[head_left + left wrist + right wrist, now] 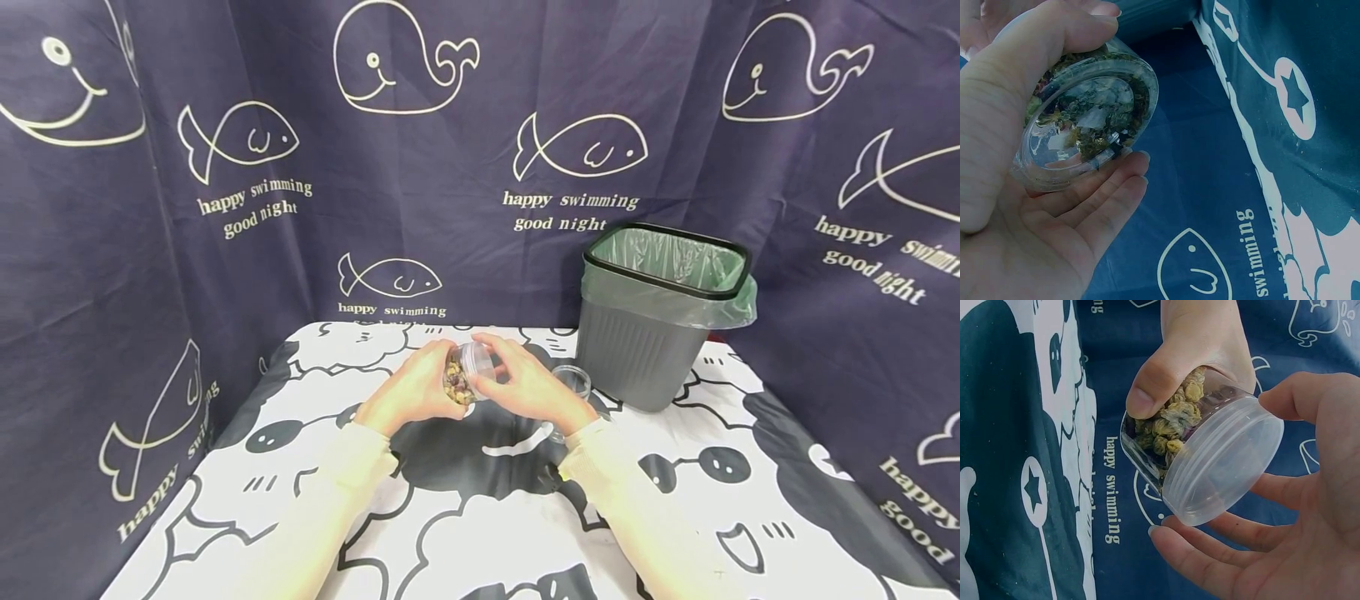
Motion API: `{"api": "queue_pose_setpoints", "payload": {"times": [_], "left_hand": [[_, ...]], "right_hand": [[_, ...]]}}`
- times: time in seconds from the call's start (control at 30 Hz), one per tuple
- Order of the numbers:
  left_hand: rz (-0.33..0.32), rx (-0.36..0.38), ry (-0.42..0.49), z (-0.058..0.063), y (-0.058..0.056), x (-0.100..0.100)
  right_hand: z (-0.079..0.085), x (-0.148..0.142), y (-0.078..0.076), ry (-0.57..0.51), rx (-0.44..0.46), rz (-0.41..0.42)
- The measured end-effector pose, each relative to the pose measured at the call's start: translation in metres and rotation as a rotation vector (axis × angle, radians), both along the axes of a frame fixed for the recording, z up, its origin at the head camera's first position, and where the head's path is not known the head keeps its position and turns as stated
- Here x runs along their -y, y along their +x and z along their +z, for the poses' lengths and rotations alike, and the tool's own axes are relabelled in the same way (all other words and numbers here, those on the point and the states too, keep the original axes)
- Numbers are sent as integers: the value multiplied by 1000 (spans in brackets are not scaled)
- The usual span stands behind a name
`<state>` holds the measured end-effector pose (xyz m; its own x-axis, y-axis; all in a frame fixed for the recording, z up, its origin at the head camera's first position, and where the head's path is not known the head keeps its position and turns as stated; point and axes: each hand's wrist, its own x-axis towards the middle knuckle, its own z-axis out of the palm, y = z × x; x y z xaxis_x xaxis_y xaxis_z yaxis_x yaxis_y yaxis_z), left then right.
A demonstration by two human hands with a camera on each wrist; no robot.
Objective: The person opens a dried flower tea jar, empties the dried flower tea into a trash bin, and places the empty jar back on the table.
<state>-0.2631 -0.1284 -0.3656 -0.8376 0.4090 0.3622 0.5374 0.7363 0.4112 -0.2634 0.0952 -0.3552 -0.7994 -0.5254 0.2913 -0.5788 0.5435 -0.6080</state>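
A: Head view. What is in hand?

B: 1 clear jar [463, 372] of dried buds, held above the near-centre of the table [750, 517]. The left hand [411, 392] wraps its body; the right hand [525, 385] curls its fingers over the lid end. Judged step: working the lid. The next move calls for a firm counter-grip on the body while the lid turns. Count: 2 hands, 1 jar, 1 grey bin [660, 312] at far right, 1 clear ring-shaped item [573, 381] just right of the right hand.

A: Left wrist view?

B: Thumb and fingers [1094, 200] cradle the jar base [1082, 125].

A: Right wrist view?

B: 1 translucent lid [1225, 465], seated on the jar; right fingers [1210, 562] cup it loosely.
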Motion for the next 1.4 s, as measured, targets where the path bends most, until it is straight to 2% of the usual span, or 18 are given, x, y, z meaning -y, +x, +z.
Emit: {"api": "queue_pose_setpoints", "payload": {"times": [0.33,0.67,0.93,1.4], "left_hand": [[10,16,-6,-1,1,-1],[2,9,-7,-2,1,0],[-5,16,-12,-2,1,0],[-12,0,-19,-2,1,0]], "right_hand": [[-3,0,-2,-8,17,8],[-1,0,1,0,-7,13],[-1,0,1,-18,28,19],[-3,-1,-1,-25,-4,53]]}}
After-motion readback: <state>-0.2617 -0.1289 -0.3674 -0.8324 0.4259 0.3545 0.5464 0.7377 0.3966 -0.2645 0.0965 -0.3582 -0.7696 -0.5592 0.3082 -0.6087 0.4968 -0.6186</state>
